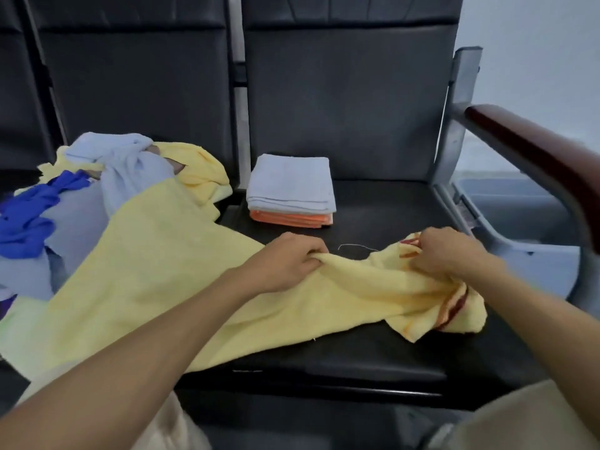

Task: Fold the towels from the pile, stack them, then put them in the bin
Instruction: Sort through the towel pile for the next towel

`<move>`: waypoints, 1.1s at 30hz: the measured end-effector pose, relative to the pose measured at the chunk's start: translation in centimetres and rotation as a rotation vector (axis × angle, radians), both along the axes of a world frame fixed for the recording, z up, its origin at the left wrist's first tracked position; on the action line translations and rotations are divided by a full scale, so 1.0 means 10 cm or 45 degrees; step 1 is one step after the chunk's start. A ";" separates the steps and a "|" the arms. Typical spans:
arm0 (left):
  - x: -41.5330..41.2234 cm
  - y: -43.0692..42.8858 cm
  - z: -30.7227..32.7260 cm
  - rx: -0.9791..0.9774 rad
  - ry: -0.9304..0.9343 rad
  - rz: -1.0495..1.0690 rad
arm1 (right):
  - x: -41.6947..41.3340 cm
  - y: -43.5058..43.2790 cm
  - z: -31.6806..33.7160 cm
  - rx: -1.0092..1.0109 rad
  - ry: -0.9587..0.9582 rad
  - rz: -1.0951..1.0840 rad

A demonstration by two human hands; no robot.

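Head view: both hands' fingers (308,254) pinch yellow towel (168,271).

1. hands: 2 – left hand (285,264), right hand (444,251).
2. folded terry towel stack (292,190): 1, pale blue-grey over orange; towel no. unclear.
3. spread yellow terry towel (168,264): 1.
4. crumpled royal blue cloth (29,216): 1.
5. black padded seats (383,209): 2.

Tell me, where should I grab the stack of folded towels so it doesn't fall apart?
Probably under the orange towel at the bottom of the stack, reaching in from both sides at once. The pale blue towel just lies loose on top, so lifting from underneath should carry everything together.
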State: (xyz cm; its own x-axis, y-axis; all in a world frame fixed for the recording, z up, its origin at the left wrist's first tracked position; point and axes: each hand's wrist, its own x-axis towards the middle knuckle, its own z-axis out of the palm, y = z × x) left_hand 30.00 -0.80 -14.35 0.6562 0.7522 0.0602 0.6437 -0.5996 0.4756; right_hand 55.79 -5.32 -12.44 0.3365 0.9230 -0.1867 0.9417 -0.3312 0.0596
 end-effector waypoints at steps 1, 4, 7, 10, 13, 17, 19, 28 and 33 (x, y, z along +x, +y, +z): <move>0.02 -0.01 -0.06 -0.044 0.099 -0.020 | -0.06 0.00 -0.04 0.018 -0.084 0.061; 0.01 -0.12 -0.16 -0.021 0.280 -0.128 | -0.26 0.06 -0.18 0.162 -0.166 0.401; -0.03 -0.25 -0.08 0.195 0.270 -0.229 | -0.46 0.08 -0.27 0.093 0.183 0.648; -0.09 -0.33 0.02 -0.004 0.299 -0.292 | -0.55 0.07 -0.40 -0.153 0.275 0.705; -0.18 -0.37 -0.03 -0.205 0.515 -0.356 | -0.57 0.08 -0.44 -0.141 0.183 0.700; -0.21 -0.35 -0.04 -0.097 0.569 -0.381 | -0.60 0.09 -0.34 -0.152 0.292 0.575; -0.21 -0.34 -0.01 -0.088 0.649 -0.397 | -0.61 0.08 -0.26 -0.261 0.310 0.562; -0.54 -0.21 0.59 -0.785 -0.046 -0.343 | -0.39 0.00 0.23 0.017 1.683 -0.087; -0.70 0.01 0.35 -0.527 0.148 -0.077 | -0.33 0.04 0.05 0.033 1.282 -0.097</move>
